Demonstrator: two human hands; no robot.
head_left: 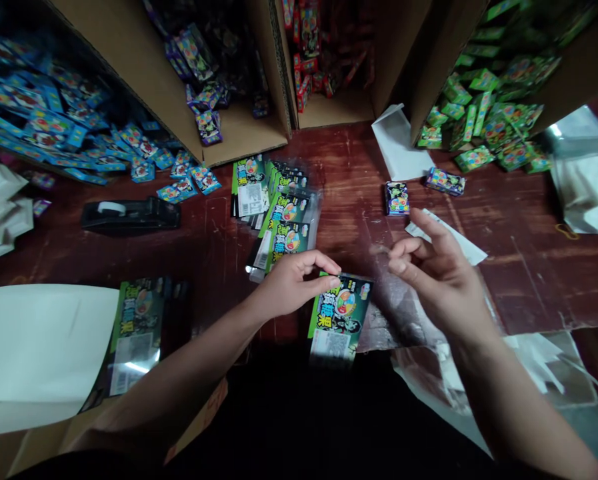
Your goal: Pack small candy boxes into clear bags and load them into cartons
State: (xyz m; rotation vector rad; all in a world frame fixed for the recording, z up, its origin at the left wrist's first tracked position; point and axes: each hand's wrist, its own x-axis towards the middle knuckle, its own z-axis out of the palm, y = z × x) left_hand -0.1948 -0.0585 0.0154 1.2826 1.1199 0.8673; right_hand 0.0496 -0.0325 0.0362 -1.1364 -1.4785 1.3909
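Note:
Thumb and forefinger of my left hand [299, 283] pinch the top edge of a green and black candy packet [343, 307] with a printed label near its bottom. Right of it is my right hand [436, 277], raised above the table with thumb and fingers drawn together. A faint, blurred wisp shows at those fingertips, too unclear to name. Beyond my left hand lies an overlapping pile of similar packets [283, 217]. A small purple box [397, 199] sits just past my right hand, with another purple box [445, 181] farther right.
Open cartons along the back hold blue boxes [43, 127], purple boxes [209, 97], red boxes [306, 73] and green boxes [509, 120]. A black tape dispenser [131, 215] stands at left. White paper [403, 143] lies behind the purple boxes. More packets [136, 333] are at lower left.

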